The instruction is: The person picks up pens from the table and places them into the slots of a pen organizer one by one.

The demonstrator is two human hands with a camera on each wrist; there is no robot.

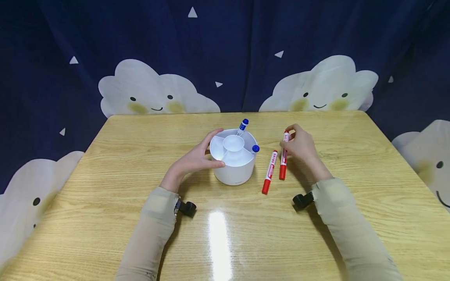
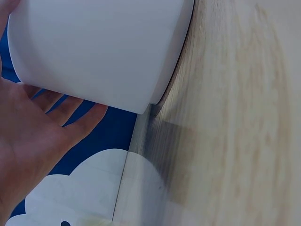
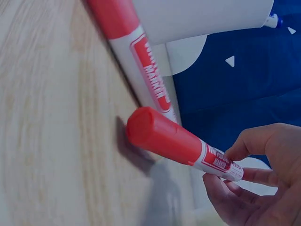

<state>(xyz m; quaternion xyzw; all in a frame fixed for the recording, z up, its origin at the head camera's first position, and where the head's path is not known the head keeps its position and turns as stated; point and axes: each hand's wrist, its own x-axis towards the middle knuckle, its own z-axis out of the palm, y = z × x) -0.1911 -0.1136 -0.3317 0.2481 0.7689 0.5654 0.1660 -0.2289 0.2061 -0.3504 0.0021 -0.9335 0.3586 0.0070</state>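
Observation:
A round white desk organizer [image 1: 233, 171] with several compartments around a central cup stands on the table. My left hand [image 1: 200, 158] grips its left side, thumb at the front rim and other fingers around the back; in the left wrist view the palm faces the white wall [image 2: 103, 52]. Two blue-capped markers, one at the back [image 1: 242, 125] and one at the right [image 1: 255, 148], stand in the organizer. My right hand [image 1: 300, 144] pinches a red whiteboard marker [image 3: 164, 136] near its tail end, its cap pointing toward me. Left of it, a second red whiteboard marker [image 1: 270, 171] lies on the table.
The wooden table [image 1: 105, 218] reaches back to a dark blue curtain [image 1: 239, 50] with clouds and triangles. A small black wrist camera [image 1: 188, 208] sits on the left sleeve, and another black camera [image 1: 302, 201] on the right one.

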